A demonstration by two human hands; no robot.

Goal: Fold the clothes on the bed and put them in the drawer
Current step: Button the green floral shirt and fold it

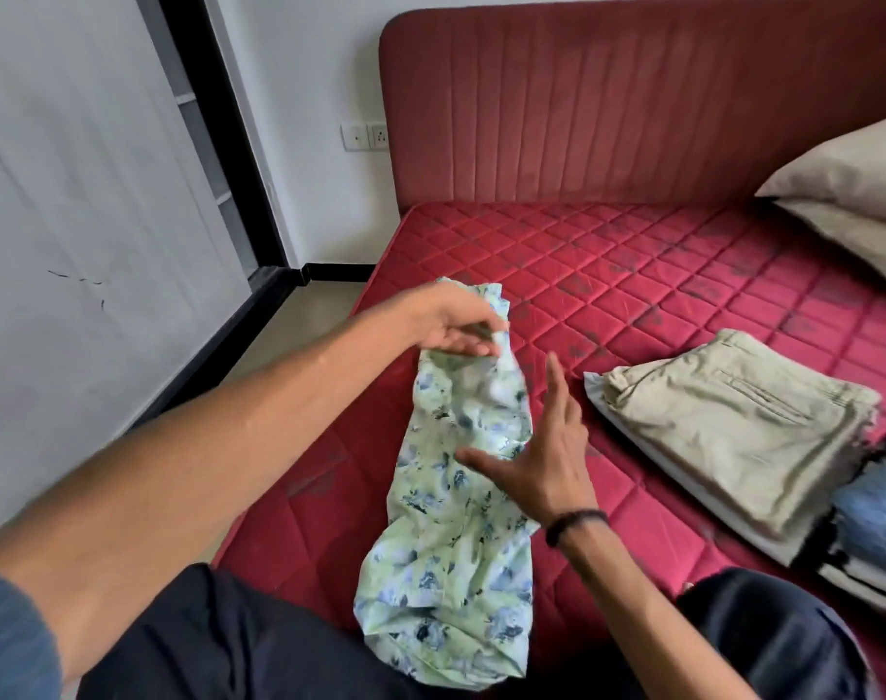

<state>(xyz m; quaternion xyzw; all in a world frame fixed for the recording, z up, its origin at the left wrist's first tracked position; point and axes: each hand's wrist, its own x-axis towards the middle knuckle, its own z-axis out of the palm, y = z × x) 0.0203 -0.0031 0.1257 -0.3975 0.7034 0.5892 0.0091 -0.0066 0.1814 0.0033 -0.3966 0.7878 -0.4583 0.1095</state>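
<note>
A light green garment with a blue flower print [451, 538] lies lengthwise on the red quilted mattress [683, 275], its near end draped over my lap. My left hand [456, 323] pinches its far, bunched end with curled fingers. Over the middle of the garment my right hand [537, 457] has its fingers spread and straight, at or just above the cloth. To the right sits a stack of folded clothes, with beige trousers [739, 426] on top of a pale grey piece. No drawer is in view.
Folded blue denim [875, 517] and a dark-and-white item lie at the right edge. Beige pillows [845, 194] rest at the back right against the red padded headboard [633, 103]. The bed's left edge drops to a tiled floor beside a white wall.
</note>
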